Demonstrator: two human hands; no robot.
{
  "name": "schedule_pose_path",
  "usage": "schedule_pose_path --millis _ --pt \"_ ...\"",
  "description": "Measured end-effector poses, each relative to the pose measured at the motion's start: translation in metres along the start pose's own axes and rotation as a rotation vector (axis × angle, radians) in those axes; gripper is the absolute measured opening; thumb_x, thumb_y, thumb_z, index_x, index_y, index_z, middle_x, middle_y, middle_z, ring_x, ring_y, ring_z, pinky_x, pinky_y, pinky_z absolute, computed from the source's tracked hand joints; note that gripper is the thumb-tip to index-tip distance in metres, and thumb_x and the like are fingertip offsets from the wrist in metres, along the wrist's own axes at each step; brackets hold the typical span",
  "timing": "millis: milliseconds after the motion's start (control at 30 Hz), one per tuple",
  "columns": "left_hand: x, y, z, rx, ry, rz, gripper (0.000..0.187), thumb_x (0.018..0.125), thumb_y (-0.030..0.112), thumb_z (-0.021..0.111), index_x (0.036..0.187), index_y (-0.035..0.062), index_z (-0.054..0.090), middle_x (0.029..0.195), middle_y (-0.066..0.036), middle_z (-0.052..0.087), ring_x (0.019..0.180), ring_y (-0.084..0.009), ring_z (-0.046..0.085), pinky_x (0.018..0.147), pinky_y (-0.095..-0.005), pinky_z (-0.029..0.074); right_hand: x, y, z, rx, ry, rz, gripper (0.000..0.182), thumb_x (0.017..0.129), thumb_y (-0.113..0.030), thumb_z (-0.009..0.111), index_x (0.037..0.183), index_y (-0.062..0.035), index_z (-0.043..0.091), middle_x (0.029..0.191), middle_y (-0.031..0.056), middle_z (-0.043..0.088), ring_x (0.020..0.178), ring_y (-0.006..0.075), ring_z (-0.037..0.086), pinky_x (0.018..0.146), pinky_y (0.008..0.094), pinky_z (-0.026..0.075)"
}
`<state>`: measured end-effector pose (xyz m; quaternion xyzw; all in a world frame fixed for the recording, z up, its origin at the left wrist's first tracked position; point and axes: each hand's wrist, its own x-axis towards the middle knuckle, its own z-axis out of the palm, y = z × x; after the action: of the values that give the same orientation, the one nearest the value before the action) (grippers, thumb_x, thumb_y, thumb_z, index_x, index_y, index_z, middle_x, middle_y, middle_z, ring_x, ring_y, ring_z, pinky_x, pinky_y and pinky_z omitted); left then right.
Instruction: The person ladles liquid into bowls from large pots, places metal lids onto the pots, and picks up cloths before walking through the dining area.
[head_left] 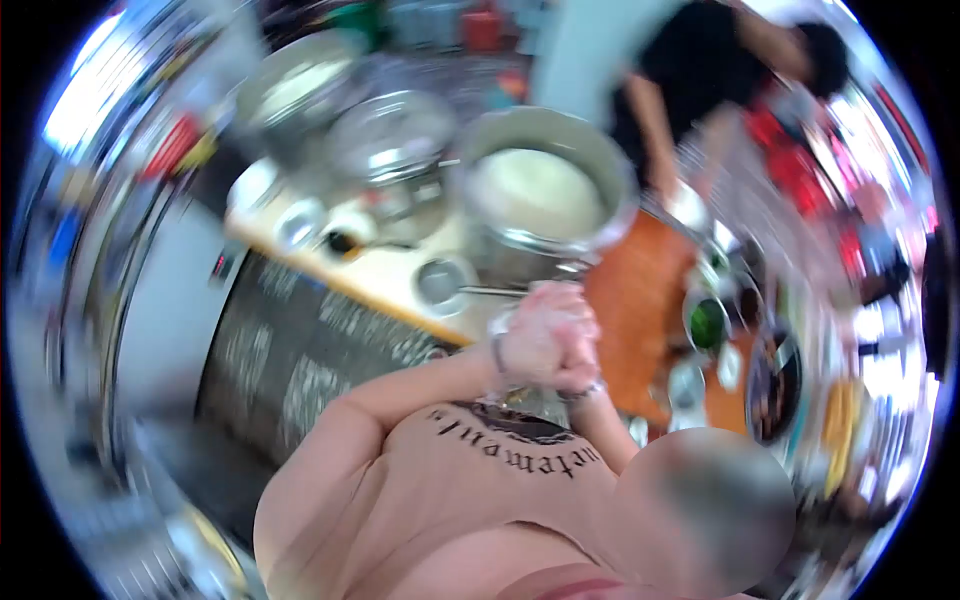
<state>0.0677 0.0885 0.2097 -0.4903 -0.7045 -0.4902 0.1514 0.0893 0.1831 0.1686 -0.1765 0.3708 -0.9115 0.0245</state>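
Note:
My left hand (pixel 533 342) and my right hand (pixel 575 362) are pressed together in front of my chest. Both look closed, fingers folded around each other, with whitish wet patches on the skin. Blur hides whether anything lies between them. Just beyond them a round mesh strainer (pixel 441 283) rests on the pale counter, its long handle pointing toward my hands. Behind it stands a large metal pot (pixel 480 232) with a pale, whitish content (pixel 540 193).
A lidded pot (pixel 392 135) and another big pot (pixel 262 108) stand further left, near small bowls (pixel 298 226). Right of my hands is an orange-brown board (pixel 635 305), with a bowl of chopped greens (pixel 706 322) beyond. A person in black (pixel 690 75) bends over the far side.

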Motion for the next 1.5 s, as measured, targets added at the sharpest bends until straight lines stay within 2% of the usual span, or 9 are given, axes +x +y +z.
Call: schedule_pose_path --millis 100,167,300,700,800,867,1133,1333,1500 --pt "-0.037 -0.014 -0.058 0.066 0.093 -0.124 0.052 0.068 0.048 0.069 0.096 0.0048 0.062 0.098 -0.014 0.058 0.100 -0.0350 0.052 0.102 -0.0508 0.033 0.033 0.045 0.024 0.082 -0.195 0.241 0.050 0.090 -0.032 0.054 0.130 -0.0049 0.041 0.110 0.0126 0.057 0.105 0.0212 0.056 0.087 0.0374 0.047" --pt "-0.072 -0.016 -0.109 0.128 0.080 -0.149 0.061 0.070 0.045 0.071 0.114 0.0041 0.059 0.105 -0.015 0.058 0.104 -0.0359 0.053 0.103 -0.0510 0.033 0.047 0.085 0.053 0.001 -0.020 0.435 0.063 0.089 -0.033 0.057 0.139 -0.0030 0.033 0.122 0.0153 0.053 0.113 0.0251 0.053 0.096 0.0406 0.044" --pt "-0.159 -0.007 -0.213 0.293 0.262 -0.284 0.077 0.075 0.041 0.069 0.133 -0.0016 0.042 0.126 -0.022 0.049 0.118 -0.0394 0.047 0.105 -0.0485 0.031 0.089 0.177 0.152 -0.058 -0.273 0.483 0.069 0.089 -0.033 0.059 0.142 -0.0034 0.028 0.128 0.0153 0.049 0.116 0.0251 0.051 0.100 0.0410 0.041" --pt "-0.419 0.020 -0.540 0.536 0.882 -0.826 0.065 0.087 0.036 0.055 0.138 0.0013 0.037 0.135 -0.022 0.043 0.120 -0.0370 0.048 0.098 -0.0429 0.041 0.175 0.477 0.451 -0.065 -0.665 0.718 0.065 0.094 -0.027 0.056 0.147 -0.0057 0.023 0.141 0.0114 0.039 0.123 0.0224 0.045 0.104 0.0388 0.037" --pt "-0.458 -0.007 -0.596 0.623 0.863 -0.849 0.064 0.084 0.027 0.057 0.139 0.0011 0.036 0.136 -0.024 0.041 0.123 -0.0385 0.045 0.102 -0.0436 0.037 0.216 0.539 0.474 -0.155 -0.674 0.694 0.063 0.095 -0.029 0.054 0.146 -0.0065 0.025 0.139 0.0127 0.041 0.121 0.0233 0.047 0.102 0.0394 0.039" --pt "-0.477 -0.030 -0.630 0.567 0.917 -0.916 0.067 0.089 0.042 0.051 0.137 -0.0020 0.037 0.138 -0.020 0.039 0.129 -0.0355 0.038 0.108 -0.0440 0.028 0.250 0.581 0.479 -0.221 -0.703 0.686 0.062 0.096 -0.033 0.051 0.145 -0.0064 0.025 0.138 0.0140 0.041 0.120 0.0245 0.048 0.102 0.0408 0.039" --pt "-0.521 -0.148 -0.854 0.750 0.801 -1.045 0.060 0.084 0.017 0.059 0.137 -0.0005 0.037 0.137 -0.023 0.038 0.128 -0.0378 0.038 0.107 -0.0431 0.031 0.443 0.765 0.549 -0.200 -0.584 0.789 0.052 0.094 -0.020 0.057 0.141 -0.0107 0.037 0.135 0.0118 0.046 0.115 0.0221 0.052 0.097 0.0358 0.044" --pt "-0.549 -0.222 -1.008 0.779 0.793 -1.079 0.059 0.086 0.024 0.058 0.137 0.0010 0.038 0.138 -0.021 0.038 0.128 -0.0359 0.038 0.108 -0.0437 0.029 0.561 0.893 0.654 -0.321 -0.868 0.536 0.050 0.092 -0.015 0.060 0.137 -0.0070 0.040 0.125 0.0120 0.055 0.110 0.0161 0.054 0.093 0.0310 0.045" --pt "-0.660 -0.302 -1.153 0.773 1.073 -1.115 0.049 0.087 0.020 0.058 0.132 0.0025 0.046 0.133 -0.018 0.045 0.124 -0.0340 0.043 0.107 -0.0399 0.031 0.619 1.031 0.670 -0.348 -0.391 0.807 0.043 0.092 -0.020 0.062 0.131 -0.0090 0.047 0.117 0.0049 0.057 0.102 0.0104 0.053 0.089 0.0260 0.044"
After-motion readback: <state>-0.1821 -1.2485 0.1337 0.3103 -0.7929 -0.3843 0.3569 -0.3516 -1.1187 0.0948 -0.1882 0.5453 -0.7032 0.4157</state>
